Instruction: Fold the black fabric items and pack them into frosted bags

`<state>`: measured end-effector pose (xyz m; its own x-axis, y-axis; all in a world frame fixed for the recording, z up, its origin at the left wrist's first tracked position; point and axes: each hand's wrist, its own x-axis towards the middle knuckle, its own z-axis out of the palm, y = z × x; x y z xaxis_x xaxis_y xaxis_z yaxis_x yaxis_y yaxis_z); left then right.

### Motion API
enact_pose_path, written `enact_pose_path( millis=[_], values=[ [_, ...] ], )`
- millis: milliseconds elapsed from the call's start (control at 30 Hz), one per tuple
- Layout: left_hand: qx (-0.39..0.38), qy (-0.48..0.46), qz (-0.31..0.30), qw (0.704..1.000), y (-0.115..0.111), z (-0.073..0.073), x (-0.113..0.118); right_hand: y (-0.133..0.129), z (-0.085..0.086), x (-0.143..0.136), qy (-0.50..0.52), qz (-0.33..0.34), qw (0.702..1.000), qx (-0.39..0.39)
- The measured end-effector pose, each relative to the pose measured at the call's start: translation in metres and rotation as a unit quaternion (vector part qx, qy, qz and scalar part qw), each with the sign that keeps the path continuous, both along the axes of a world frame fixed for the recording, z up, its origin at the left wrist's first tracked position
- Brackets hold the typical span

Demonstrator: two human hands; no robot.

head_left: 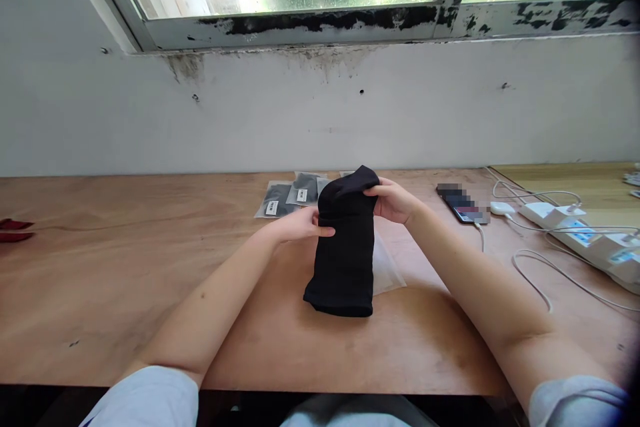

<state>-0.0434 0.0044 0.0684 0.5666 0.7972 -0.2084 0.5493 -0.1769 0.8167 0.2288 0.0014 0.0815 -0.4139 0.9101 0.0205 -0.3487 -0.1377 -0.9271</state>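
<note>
One black fabric piece (345,260) over table (125,280), partly covering translucent bag (386,270). Left hand (303,222) pinches its left edge; right hand (393,201) grips folded top near right edge. Handling judgement: keep both sides evenly taut, top fold smooth, avoid twisting; contact with table unclear.

Pale blue-grey short sleeves (153,397) with creases at the right cuff (570,397), bare forearms (225,287)

Left hand (303,224) and right hand (393,201) gripping, held close together.
The bare left forearm (220,300) and bare right forearm (463,267) slant forward and inward; the right hand is slightly farther forward than the left, each thumb (327,231) pointing inward, other fingers (310,214) partly hidden.
</note>
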Motion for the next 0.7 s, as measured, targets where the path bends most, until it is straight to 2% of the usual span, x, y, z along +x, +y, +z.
enact_pose_path(
  millis=[33, 100, 167, 267, 400, 500, 600, 700],
  values=[
    [-0.040, -0.097, -0.017, 0.994, 0.000, -0.004, 0.002, -0.001, 0.006, 0.002, 0.019, -0.007, 1.000, -0.006],
    [-0.130, -0.236, -0.041, 0.962, -0.003, -0.014, 0.008, -0.002, 0.013, 0.006, 0.049, -0.026, 0.998, -0.020],
    [-0.213, -0.276, -0.054, 0.936, -0.008, -0.022, 0.013, 0.002, 0.016, 0.011, 0.065, -0.049, 0.996, -0.038],
    [-0.288, -0.245, -0.062, 0.924, -0.016, -0.030, 0.018, 0.013, 0.010, 0.018, 0.067, -0.100, 0.990, -0.076],
    [-0.303, -0.231, 0.001, 0.924, -0.019, -0.028, 0.022, 0.030, -0.007, 0.026, 0.058, -0.172, 0.973, -0.142],
    [-0.274, -0.196, 0.048, 0.940, -0.016, -0.021, 0.022, 0.038, -0.019, 0.031, 0.046, -0.202, 0.961, -0.182],
    [-0.220, -0.148, 0.071, 0.962, -0.015, -0.011, 0.019, 0.042, -0.025, 0.033, 0.037, -0.215, 0.957, -0.191],
    [-0.257, -0.135, 0.044, 0.956, -0.018, 0.001, 0.016, 0.043, -0.028, 0.033, 0.035, -0.213, 0.957, -0.196]
  ],
)
